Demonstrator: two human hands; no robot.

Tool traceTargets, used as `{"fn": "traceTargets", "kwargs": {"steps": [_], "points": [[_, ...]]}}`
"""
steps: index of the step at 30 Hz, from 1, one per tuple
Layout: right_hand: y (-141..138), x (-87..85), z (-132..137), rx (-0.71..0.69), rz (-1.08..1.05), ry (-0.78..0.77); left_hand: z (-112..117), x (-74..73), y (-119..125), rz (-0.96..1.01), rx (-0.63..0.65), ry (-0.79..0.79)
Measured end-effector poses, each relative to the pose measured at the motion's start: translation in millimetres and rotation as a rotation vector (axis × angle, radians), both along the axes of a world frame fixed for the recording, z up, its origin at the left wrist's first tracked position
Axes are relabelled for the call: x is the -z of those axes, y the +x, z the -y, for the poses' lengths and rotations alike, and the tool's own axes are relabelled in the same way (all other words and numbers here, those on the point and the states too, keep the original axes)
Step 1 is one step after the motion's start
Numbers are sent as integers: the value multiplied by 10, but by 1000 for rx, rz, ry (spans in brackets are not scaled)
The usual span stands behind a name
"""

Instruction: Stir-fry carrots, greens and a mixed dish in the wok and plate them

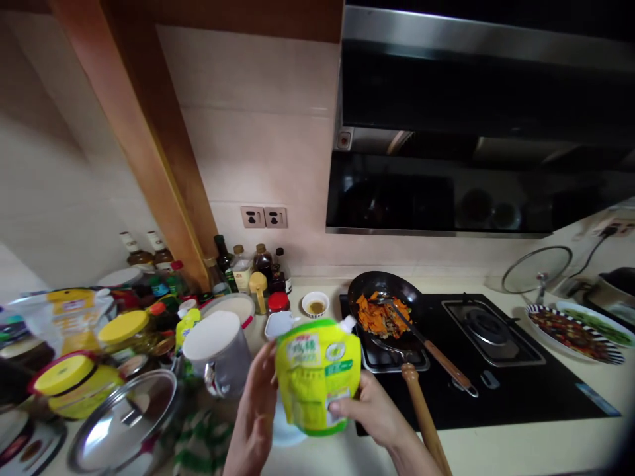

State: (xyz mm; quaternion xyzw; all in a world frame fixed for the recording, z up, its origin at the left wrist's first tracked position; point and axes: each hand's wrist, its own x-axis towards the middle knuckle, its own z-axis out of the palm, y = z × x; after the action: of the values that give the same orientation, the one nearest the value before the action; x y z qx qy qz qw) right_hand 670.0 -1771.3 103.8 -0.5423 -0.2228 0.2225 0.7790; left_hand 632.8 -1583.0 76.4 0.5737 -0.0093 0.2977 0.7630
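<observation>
A yellow and green spouted seasoning pouch [312, 377] is held upright in front of me above the counter, its white cap at the top right corner. My right hand [380, 410] grips its lower right side, thumb flat on the front and fingers out of sight behind. Along the left edge, my left hand [256, 403] supports the pouch, with its fingertips partly hidden by it. Behind the pouch, a pale plate or bowl is mostly covered. Just left stands a white-lidded canister [218, 350].
A wok [419, 301] with orange vegetable pieces and a wood-handled spatula [441, 363] sits on the black stove [520, 390]. Another wooden handle [421, 410] points toward me. Bottles, jars and a glass pot lid [124, 416] crowd the left. Filled plates [540, 324] stand at right.
</observation>
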Motion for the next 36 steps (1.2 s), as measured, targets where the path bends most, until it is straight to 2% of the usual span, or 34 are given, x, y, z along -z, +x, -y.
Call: {"fn": "traceTargets", "kwargs": {"steps": [2, 5, 7, 9, 12, 15, 16, 17, 18, 19, 20, 21, 23, 24, 26, 28, 32, 36], "points": [[-2, -96, 101, 52, -18, 75, 164, 100, 1, 38, 170, -123], [-57, -229, 146, 90, -37, 108, 497, 333, -36, -137, 418, -238], [-106, -263, 139, 95, -33, 42, 704, 424, -52, -216, 426, -341], [-134, -241, 189, 148, 68, -99, 838, 418, -46, -231, 344, -415], [-60, -125, 506, 389, 388, -393, 885, 308, -1, -233, 232, -421], [167, 35, 1061, 786, 691, -758, 837, 220, 72, -266, 105, -375], [260, 91, 1252, 898, 776, -955, 818, 204, 99, -284, 64, -350], [351, 145, 1428, 990, 776, -1198, 801, 191, 126, -299, 35, -321], [435, 197, 1579, 1004, 731, -1425, 786, 176, 151, -308, 19, -288], [509, 246, 1703, 950, 648, -1610, 774, 157, 171, -307, 7, -254], [570, 292, 1800, 852, 551, -1739, 764, 130, 186, -295, -7, -217], [615, 334, 1871, 732, 472, -1797, 755, 96, 194, -276, -25, -179], [663, 403, 1960, 569, 400, -1779, 742, 14, 197, -241, -83, -95], [667, 429, 1990, 549, 401, -1745, 739, -27, 195, -235, -121, -48], [643, 467, 2041, 595, 414, -1684, 746, -89, 197, -243, -181, 47], [594, 485, 2095, 662, 400, -1642, 772, -109, 215, -259, -183, 110], [496, 481, 2209, 749, 388, -1601, 848, -28, 297, -278, -155, 153], [446, 488, 2281, 769, 405, -1613, 898, 92, 418, -290, -163, 269]]}}
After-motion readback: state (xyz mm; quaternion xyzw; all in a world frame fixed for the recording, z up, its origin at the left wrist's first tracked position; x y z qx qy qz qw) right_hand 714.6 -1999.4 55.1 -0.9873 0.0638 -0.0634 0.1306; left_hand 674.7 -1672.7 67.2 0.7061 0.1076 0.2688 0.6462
